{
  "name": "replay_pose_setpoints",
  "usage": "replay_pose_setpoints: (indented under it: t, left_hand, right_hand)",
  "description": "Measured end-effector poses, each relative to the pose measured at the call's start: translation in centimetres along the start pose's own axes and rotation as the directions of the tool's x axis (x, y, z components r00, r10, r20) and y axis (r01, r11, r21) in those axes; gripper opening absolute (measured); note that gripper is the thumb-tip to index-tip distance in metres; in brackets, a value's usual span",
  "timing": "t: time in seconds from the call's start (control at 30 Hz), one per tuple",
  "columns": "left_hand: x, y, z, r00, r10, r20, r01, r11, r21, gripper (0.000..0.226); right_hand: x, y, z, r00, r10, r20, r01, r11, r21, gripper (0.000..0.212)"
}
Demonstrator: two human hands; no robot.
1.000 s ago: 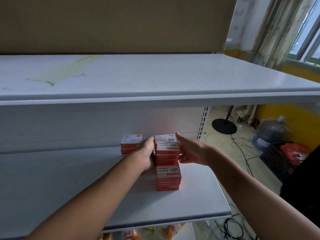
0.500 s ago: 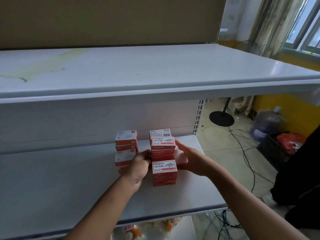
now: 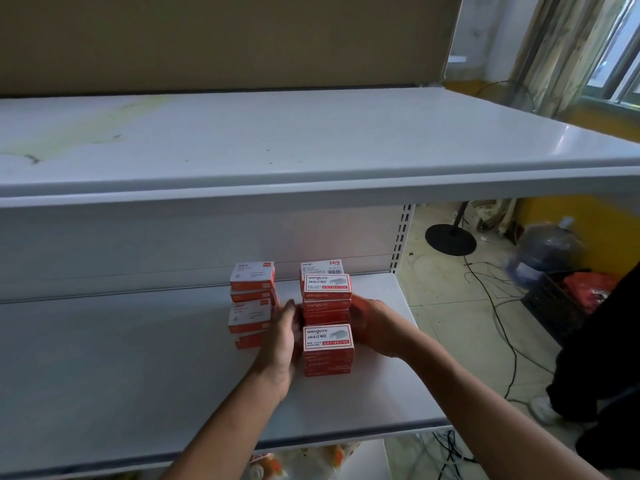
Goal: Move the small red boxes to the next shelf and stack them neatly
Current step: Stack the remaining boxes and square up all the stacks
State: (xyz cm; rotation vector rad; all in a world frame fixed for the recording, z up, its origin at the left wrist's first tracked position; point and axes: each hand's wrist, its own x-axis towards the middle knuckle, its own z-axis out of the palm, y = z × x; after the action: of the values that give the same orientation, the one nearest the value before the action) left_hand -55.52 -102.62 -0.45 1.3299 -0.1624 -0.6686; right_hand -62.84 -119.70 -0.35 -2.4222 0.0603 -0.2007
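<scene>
Small red boxes with white labels stand in stacks on the white middle shelf (image 3: 138, 375). In the right column are a front stack (image 3: 328, 349), a middle stack (image 3: 327, 299) and a back stack (image 3: 321, 266). To the left are a back stack (image 3: 252, 280) and a front stack (image 3: 249, 322). My left hand (image 3: 282, 341) presses against the left side of the right column, between the middle and front stacks. My right hand (image 3: 372, 325) presses against the column's right side. Each hand's fingertips are hidden behind the boxes.
A wide white upper shelf (image 3: 311, 143) overhangs the middle shelf. At the right lie floor cables (image 3: 498, 306), a round black stand base (image 3: 450, 239), a water bottle (image 3: 543, 251) on a dark crate, and a person in dark clothes (image 3: 602, 368). Packaged goods (image 3: 270, 465) show on the shelf below.
Both hands have slid nearer along the right column, from the rear stack to between the middle and front stacks. The view has tilted down, showing the left front stack.
</scene>
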Motion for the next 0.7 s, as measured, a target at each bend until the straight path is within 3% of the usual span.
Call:
replay_pose_setpoints:
  t: [0.2, 0.43, 0.57, 0.7]
  left_hand:
    - [0.04, -0.08, 0.53, 0.995, 0.086, -0.049, -0.084, 0.996, 0.033, 0.050]
    - [0.37, 0.12, 0.21, 0.999, 0.044, -0.003, -0.043, 0.998, 0.055, 0.056]
    - [0.34, 0.15, 0.34, 0.998, 0.060, -0.008, -0.059, 0.997, 0.046, 0.057]
    - [0.29, -0.05, 0.16, 0.998, 0.055, -0.006, -0.054, 0.996, 0.069, 0.052]
  right_hand:
    - [-0.04, -0.06, 0.12, 0.999, -0.023, -0.031, 0.023, 1.000, -0.002, 0.045]
    - [0.00, 0.14, 0.49, 0.998, -0.036, -0.053, 0.036, 0.999, -0.013, 0.036]
    - [-0.26, -0.09, 0.58, 0.998, -0.041, -0.045, 0.042, 0.999, 0.016, 0.043]
    - [-0.19, 0.03, 0.29, 0.999, 0.008, 0.049, -0.014, 0.991, 0.131, 0.049]
